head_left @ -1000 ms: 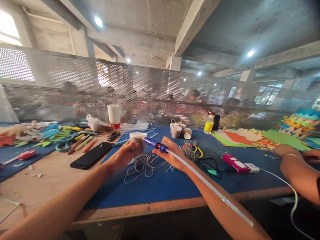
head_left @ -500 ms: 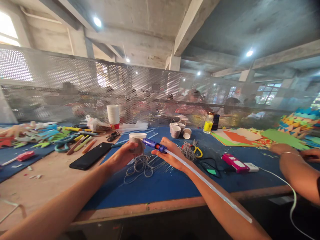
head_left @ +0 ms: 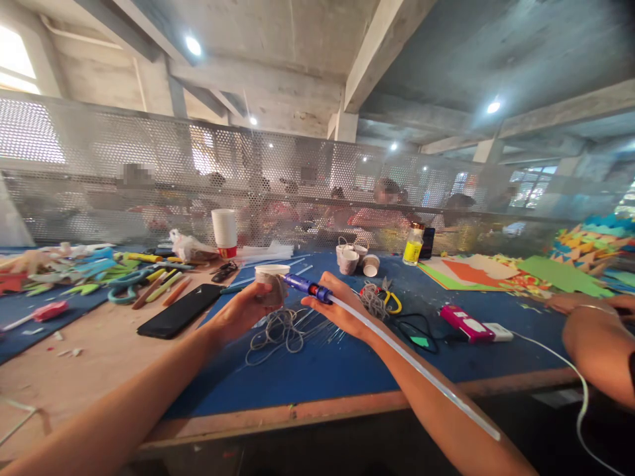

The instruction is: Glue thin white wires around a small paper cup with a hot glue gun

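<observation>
Fingers (head_left: 262, 289) hold cup (head_left: 272, 270) and blue glue gun (head_left: 299, 284); yellow label (head_left: 411, 252) unreadable.

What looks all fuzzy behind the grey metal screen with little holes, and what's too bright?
Head view: people behind the grey perforated metal screen look hazy; head view, upper left: the white window is washed out, and a round white ceiling light glows.

a white-rimmed paper cup wrapped in grey cord (head_left: 270, 285) sits upright in the left hand (head_left: 251, 305); the blue glue gun (head_left: 302, 285), glue stick trailing, points at it from the right hand (head_left: 342, 304).
</observation>
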Demonstrator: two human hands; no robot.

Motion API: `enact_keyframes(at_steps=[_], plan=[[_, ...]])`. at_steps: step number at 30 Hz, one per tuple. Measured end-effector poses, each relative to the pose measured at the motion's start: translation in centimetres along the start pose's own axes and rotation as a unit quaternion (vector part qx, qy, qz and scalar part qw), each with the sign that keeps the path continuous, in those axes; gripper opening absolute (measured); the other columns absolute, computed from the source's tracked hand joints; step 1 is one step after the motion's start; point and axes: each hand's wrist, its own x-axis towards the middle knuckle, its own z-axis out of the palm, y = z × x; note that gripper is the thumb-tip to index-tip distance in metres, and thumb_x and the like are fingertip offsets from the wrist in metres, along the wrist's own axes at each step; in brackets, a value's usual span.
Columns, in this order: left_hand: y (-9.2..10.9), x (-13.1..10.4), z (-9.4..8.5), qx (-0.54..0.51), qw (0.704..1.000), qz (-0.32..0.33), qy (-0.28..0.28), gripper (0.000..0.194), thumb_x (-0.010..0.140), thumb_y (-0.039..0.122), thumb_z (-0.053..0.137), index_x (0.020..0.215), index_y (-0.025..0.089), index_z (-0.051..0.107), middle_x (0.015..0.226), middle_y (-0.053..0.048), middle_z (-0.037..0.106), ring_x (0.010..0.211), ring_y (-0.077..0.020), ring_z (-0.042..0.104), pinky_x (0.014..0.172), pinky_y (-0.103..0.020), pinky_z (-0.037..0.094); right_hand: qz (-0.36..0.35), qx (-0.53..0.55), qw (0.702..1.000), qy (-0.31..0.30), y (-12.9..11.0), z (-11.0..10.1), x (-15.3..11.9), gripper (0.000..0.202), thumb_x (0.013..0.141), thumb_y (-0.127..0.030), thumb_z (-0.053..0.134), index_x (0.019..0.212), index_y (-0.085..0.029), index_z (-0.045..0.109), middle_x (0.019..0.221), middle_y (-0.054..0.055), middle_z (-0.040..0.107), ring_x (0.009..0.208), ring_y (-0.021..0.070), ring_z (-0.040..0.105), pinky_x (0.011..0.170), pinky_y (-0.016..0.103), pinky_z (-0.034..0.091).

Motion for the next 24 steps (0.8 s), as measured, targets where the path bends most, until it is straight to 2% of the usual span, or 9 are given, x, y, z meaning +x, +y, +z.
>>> enact_keyframes(at_steps=[4, 7, 11, 14, 16, 20, 24], plan=[[0.2, -0.1, 0.1, -0.011, 1.000, -0.006, 0.000, 0.029, 0.080, 0.026, 0.067, 0.106, 0.017, 0.077, 0.102, -0.010, 0.079, 0.095, -0.0234, 0.071, 0.086, -0.035, 0.055, -0.006, -0.003, 1.000, 0.010, 0.1, -0.1, 0.0, 0.039, 0.093, -0.051, 0.065, 0.074, -0.020, 0.050, 0.081, -0.002, 0.047, 0.066, 0.0110, 0.050, 0.064, 0.024, 0.040], [0.4, -0.1, 0.2, -0.028, 0.999, -0.009, 0.014, 0.030, 0.080, 0.026, 0.067, 0.108, 0.019, 0.076, 0.105, -0.009, 0.079, 0.094, -0.0231, 0.072, 0.085, -0.035, 0.056, 0.001, -0.026, 0.999, 0.022, 0.3, -0.2, 0.1, 0.039, 0.093, -0.054, 0.064, 0.076, -0.021, 0.053, 0.080, -0.001, 0.054, 0.069, 0.0131, 0.054, 0.065, 0.024, 0.041], [0.8, -0.1, 0.3, -0.043, 0.998, -0.006, 0.039, 0.031, 0.081, 0.025, 0.066, 0.109, 0.018, 0.075, 0.103, -0.010, 0.079, 0.093, -0.0233, 0.072, 0.082, -0.034, 0.057, 0.096, -0.130, 0.987, 0.009, 1.0, -0.5, 0.1, 0.029, 0.094, -0.052, 0.063, 0.098, -0.023, 0.061, 0.077, 0.001, 0.066, 0.070, 0.0184, 0.064, 0.062, 0.026, 0.037], [0.9, -0.1, 0.3, -0.055, 0.997, -0.009, 0.050, 0.029, 0.082, 0.023, 0.065, 0.108, 0.017, 0.075, 0.102, -0.011, 0.079, 0.092, -0.0231, 0.073, 0.080, -0.034, 0.058, 0.149, -0.247, 0.957, -0.031, 1.7, -0.6, -0.1, 0.029, 0.092, -0.040, 0.068, 0.113, -0.022, 0.058, 0.090, 0.007, 0.073, 0.082, 0.0247, 0.070, 0.066, 0.028, 0.038], [1.0, 0.0, 0.2, -0.060, 0.997, -0.007, 0.049, 0.029, 0.082, 0.022, 0.065, 0.109, 0.017, 0.075, 0.101, -0.011, 0.079, 0.090, -0.0225, 0.073, 0.079, -0.033, 0.058, 0.170, -0.283, 0.941, -0.076, 2.2, -0.6, -0.3, 0.036, 0.090, -0.037, 0.069, 0.117, -0.018, 0.056, 0.102, 0.013, 0.073, 0.091, 0.0288, 0.071, 0.069, 0.030, 0.040], [0.9, 0.1, -0.1, -0.066, 0.997, -0.001, 0.037, 0.030, 0.083, 0.023, 0.067, 0.111, 0.017, 0.074, 0.101, -0.011, 0.079, 0.090, -0.0230, 0.073, 0.080, -0.034, 0.058, 0.219, -0.274, 0.921, -0.170, 3.2, -0.5, -0.5, 0.039, 0.085, -0.038, 0.069, 0.114, -0.014, 0.056, 0.107, 0.017, 0.071, 0.099, 0.0315, 0.070, 0.071, 0.031, 0.043], [0.7, 0.1, -0.1, -0.062, 0.998, 0.000, 0.027, 0.029, 0.082, 0.023, 0.068, 0.110, 0.017, 0.075, 0.101, -0.011, 0.079, 0.093, -0.0236, 0.073, 0.082, -0.034, 0.058, 0.227, -0.256, 0.916, -0.209, 4.2, -0.7, -0.6, 0.037, 0.081, -0.028, 0.067, 0.114, -0.013, 0.059, 0.111, 0.017, 0.070, 0.098, 0.0286, 0.068, 0.075, 0.031, 0.045]])
